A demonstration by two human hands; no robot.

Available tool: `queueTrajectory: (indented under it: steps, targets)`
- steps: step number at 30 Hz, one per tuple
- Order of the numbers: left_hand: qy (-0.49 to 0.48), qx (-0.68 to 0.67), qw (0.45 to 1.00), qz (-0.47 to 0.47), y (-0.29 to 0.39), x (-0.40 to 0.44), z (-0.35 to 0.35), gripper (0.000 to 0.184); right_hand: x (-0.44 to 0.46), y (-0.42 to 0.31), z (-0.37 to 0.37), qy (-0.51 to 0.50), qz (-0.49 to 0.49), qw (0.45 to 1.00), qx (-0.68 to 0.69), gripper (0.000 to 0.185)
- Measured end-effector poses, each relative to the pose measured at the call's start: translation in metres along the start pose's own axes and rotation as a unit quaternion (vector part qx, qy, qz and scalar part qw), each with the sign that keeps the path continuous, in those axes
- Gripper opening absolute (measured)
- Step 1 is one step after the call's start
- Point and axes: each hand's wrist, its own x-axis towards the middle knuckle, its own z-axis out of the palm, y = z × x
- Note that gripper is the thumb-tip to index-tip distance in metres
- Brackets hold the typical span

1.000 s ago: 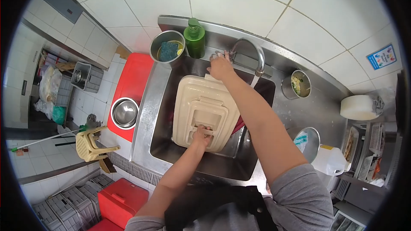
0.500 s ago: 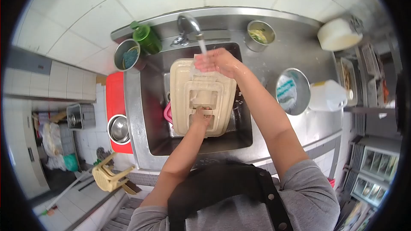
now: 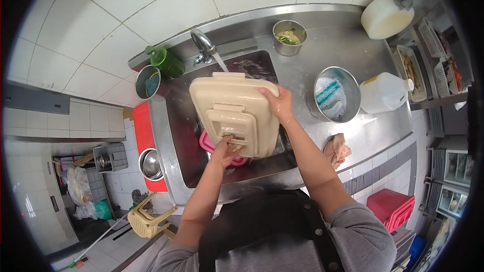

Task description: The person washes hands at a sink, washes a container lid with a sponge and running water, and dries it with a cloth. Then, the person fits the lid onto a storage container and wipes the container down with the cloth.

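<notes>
Tabletop point(image 3: 348, 45): steel, ran right of the sink; raised back edge on the far side, near edge dropping off beside the right forearm.
Sink point(image 3: 177, 133): dark basin on the left, below the lid; near rim lay close under the left forearm. Judged tight for turning the lid flat, so a tilted turn seemed safer.
Beige lid point(image 3: 229, 93): held over the sink, tilted, far edge just below the tap; right side close to the sink's right rim in this view. Best rinsed tilted, near edge low and inside the basin, so runoff stayed in.
White jug point(image 3: 384, 93): right, beyond the bowl, well apart from the lid.
Steel bowl point(image 3: 336, 73): right of the sink, suds inside; the obstacle to mind if the lid swung right.
Pink container point(image 3: 205, 142): in the sink, partly hidden by the lid; contact, cannot tell.
Tap point(image 3: 202, 43): far side, water running; low clearance, bump risk for the far edge.
Right hand point(image 3: 280, 105): fingers gripped the lid's far right corner, some hidden behind it. Good for steering.
Left hand point(image 3: 226, 152): fingers hooked on the lid's handle; firm hold advisable, wet plastic probably slippery.
Water stream point(image 3: 220, 62): met the lid's far edge in view; exact landing spot hidden.
</notes>
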Motion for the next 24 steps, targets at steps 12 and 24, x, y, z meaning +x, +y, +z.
queueTrajectory:
  steps: [12,24]
  targets:
    - [0.299,0.625,0.54,0.479,0.117,0.065,0.197,0.09,-0.036,-0.024,-0.031,0.152,-0.032,0.985,0.073,0.03]
    - [-0.087,0.45,0.809,0.368,0.153,0.083,0.134,0.08,-0.024,-0.032,-0.04,0.175,-0.033,0.976,0.124,0.033]
